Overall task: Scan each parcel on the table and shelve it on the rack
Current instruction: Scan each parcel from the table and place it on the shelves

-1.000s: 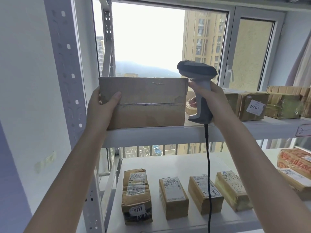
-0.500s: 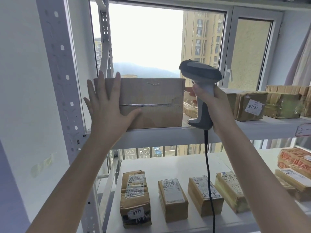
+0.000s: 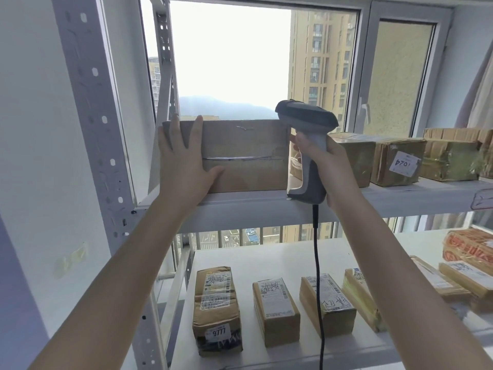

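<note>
A plain brown cardboard parcel [image 3: 245, 156] stands on the upper shelf [image 3: 266, 206] of the grey rack, at its left end. My left hand [image 3: 184, 161] presses flat against the parcel's front left side, fingers straight and spread. My right hand [image 3: 322, 166] grips the handle of a grey barcode scanner [image 3: 306, 121] just right of the parcel, its black cable hanging down. The scanner's base sits at the shelf's front edge.
More taped parcels [image 3: 397, 161] stand further right on the upper shelf. The lower shelf [image 3: 280, 255] holds several labelled parcels, one marked 9777 [image 3: 216, 311]. The rack's perforated upright [image 3: 90, 129] rises at left; a window lies behind.
My left hand went from holding the parcel's left edge to pressing flat on its front. The parcel slid further back onto the shelf. The scanner hand stayed beside it.
</note>
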